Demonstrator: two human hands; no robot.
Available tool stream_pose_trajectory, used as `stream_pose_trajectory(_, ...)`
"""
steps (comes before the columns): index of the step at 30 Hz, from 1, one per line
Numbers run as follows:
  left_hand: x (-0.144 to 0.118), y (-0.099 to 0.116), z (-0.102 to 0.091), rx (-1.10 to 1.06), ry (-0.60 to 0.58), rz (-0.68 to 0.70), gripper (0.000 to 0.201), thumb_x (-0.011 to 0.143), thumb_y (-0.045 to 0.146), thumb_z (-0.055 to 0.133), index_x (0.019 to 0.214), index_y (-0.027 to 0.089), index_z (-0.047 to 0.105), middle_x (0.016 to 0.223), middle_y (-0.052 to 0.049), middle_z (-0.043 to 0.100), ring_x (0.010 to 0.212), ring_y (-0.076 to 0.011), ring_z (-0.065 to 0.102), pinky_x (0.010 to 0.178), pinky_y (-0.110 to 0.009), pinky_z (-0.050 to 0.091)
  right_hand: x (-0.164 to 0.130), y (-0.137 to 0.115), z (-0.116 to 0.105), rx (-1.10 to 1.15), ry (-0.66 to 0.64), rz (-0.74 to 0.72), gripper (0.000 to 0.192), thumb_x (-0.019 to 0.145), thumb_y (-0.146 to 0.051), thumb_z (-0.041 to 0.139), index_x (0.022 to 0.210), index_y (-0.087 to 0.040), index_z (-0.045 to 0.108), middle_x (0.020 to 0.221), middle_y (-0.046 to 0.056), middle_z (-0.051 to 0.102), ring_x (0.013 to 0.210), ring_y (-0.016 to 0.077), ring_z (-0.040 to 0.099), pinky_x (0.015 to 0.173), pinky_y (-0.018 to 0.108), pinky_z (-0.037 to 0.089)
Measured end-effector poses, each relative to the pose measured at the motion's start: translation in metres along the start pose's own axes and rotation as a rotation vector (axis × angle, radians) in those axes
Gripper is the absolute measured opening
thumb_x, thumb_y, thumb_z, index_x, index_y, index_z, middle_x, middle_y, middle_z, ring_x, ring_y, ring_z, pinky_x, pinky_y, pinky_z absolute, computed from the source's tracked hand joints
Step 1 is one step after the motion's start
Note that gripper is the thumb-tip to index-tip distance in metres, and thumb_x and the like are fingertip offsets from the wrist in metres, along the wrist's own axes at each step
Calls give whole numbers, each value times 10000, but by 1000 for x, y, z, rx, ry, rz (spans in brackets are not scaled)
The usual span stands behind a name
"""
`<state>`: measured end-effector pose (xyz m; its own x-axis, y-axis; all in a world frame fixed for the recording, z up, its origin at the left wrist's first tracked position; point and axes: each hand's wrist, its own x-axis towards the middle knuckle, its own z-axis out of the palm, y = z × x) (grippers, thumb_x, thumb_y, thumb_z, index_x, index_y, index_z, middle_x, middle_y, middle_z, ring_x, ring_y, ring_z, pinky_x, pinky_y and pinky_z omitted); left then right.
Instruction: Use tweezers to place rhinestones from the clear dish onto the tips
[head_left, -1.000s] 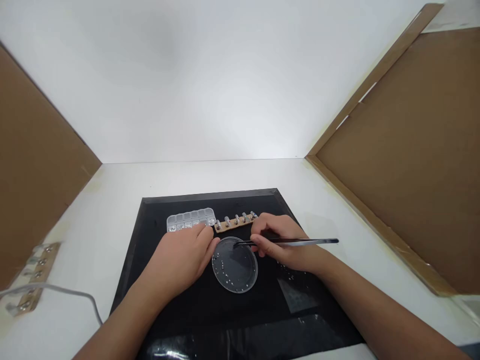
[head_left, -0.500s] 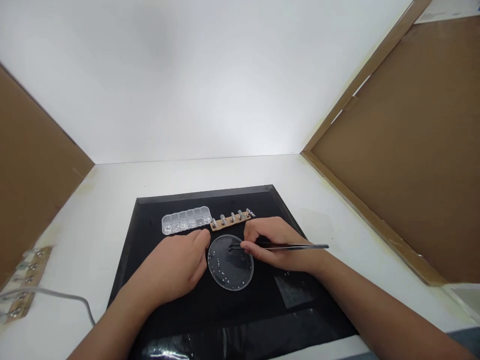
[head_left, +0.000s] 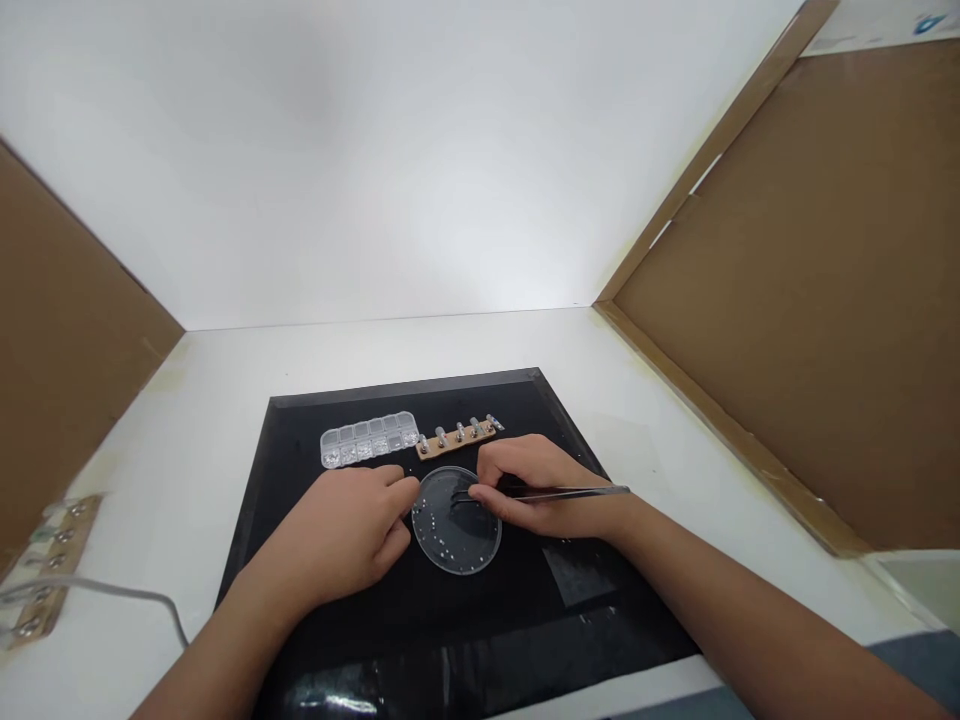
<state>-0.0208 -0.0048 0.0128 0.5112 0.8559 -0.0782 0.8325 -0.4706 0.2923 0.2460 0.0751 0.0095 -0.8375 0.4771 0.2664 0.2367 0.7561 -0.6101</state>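
Two bare hands work over a black mat on a white table. On the left, the left hand lies palm down on the mat, forearm coming in from the lower left, its fingers loosely curled and holding nothing; the fingertips rest at the left rim of a round clear dish. Small shiny beads are scattered in that dish, too many and too small to count. To the right, the right hand is pressed around one pair of tweezers, thumb and fingers pinching the shaft; the tips point left into the dish, and whether they hold a bead cannot be told.

Behind the hands sit one clear divided box and, just right of it, one brown strip carrying five small upright pieces. A second such strip and a grey cable lie at the far left. Brown cardboard panels stand on both sides, with a white wall behind.
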Motion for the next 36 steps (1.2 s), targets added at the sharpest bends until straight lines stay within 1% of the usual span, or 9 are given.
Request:
stream_pose_trajectory(3,-2,2,-2,-26,0,11,152,911,190,475,773,232,430,790,0,617,650,-181,563,582,-325,303,0,-1,-1,0,2,-23,294,1060,-294,600,786,-205,539,706,-36,585,598,99,491,589,237,377)
stream_pose_trajectory(8,-5,5,-4,-91,57,50,136,931,196,473,823,246,408,746,25,596,604,-173,520,559,-332,284,-1,-2,-7,-34,37,-49,275,1052,-277,605,797,-215,524,695,-41,561,590,103,470,581,248,361)
stream_pose_trajectory(11,-4,4,-2,-72,100,77,120,996,221,473,879,243,465,813,20,619,641,-170,559,565,-325,323,-3,-3,-14,-70,82,-64,266,1048,-255,603,798,-221,520,692,-42,559,583,105,462,571,257,346)
stream_pose_trajectory(14,-3,-1,3,-5,159,128,173,1058,224,440,913,229,534,903,-2,643,696,-171,597,574,-320,362,-5,-4,-22,-120,140,-22,276,1046,-260,608,788,-223,518,693,-30,589,589,113,484,570,270,340)
stream_pose_trajectory(18,-4,-6,7,3,277,196,256,1108,264,448,924,222,620,891,10,667,709,-155,634,575,-303,395,-6,-3,-29,-177,187,41,287,1049,-289,605,781,-219,531,684,-24,614,571,109,484,557,276,327)
stream_pose_trajectory(23,-6,-7,7,-59,380,202,302,1113,339,534,893,223,705,855,23,727,728,-135,695,616,-274,464,-5,-5,-30,-149,130,36,310,1053,-289,590,759,-212,527,663,-31,585,554,98,466,539,268,315)
stream_pose_trajectory(29,-8,-4,3,-132,424,177,247,1090,349,602,938,263,776,893,43,791,758,-127,740,676,-252,537,-5,-8,-30,-98,65,39,313,1051,-306,599,762,-213,519,672,-30,577,569,102,468,547,263,331)
stream_pose_trajectory(32,-8,-2,2,-171,458,178,248,1094,361,593,968,282,791,963,47,813,784,-114,750,730,-239,571,-4,-8,-29,-62,20,37,320,1052,-313,592,759,-215,508,663,-37,551,563,100,457,538,253,336)
stream_pose_trajectory(36,-8,-1,1,-113,471,152,317,1118,375,526,1002,287,807,979,17,820,788,-133,754,724,-245,593,-4,-9,-30,-49,-12,39,329,1056,-318,590,756,-214,505,650,-43,541,552,98,441,537,251,336)
